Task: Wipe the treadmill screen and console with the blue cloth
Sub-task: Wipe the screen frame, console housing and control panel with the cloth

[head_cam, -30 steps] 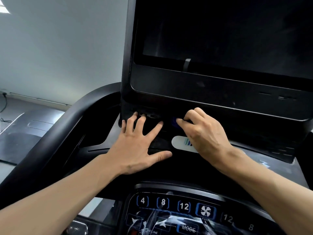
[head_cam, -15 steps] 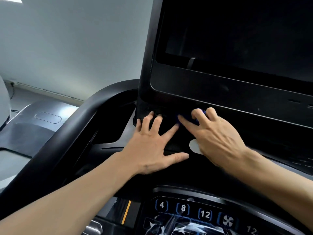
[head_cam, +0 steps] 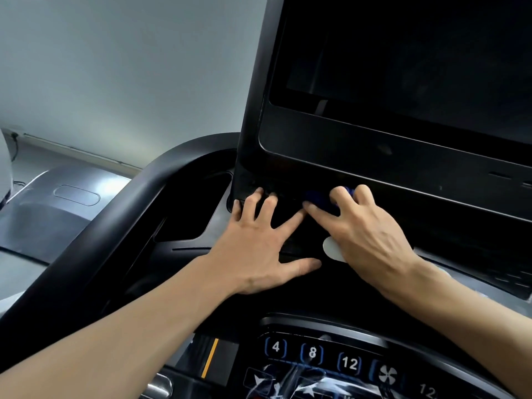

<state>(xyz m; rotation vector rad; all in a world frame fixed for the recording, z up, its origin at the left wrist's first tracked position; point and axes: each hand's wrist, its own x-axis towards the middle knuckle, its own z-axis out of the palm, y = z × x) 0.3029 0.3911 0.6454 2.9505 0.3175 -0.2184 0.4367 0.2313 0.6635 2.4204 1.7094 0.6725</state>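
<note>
The left hand (head_cam: 259,249) lies flat with fingers spread on the black console (head_cam: 288,300), its grip wide and holding nothing. Just to its right, the right hand (head_cam: 365,234) curls its fingers round the blue cloth (head_cam: 316,198), pressing it against the console's far ledge below the dark screen (head_cam: 403,61). Near, keys marked 4, 8 and 12 (head_cam: 312,352) show.

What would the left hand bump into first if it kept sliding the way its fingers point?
Probably the lower edge of the screen housing: the left hand lies flat with fingertips already at its base, though depth is unclear.
</note>
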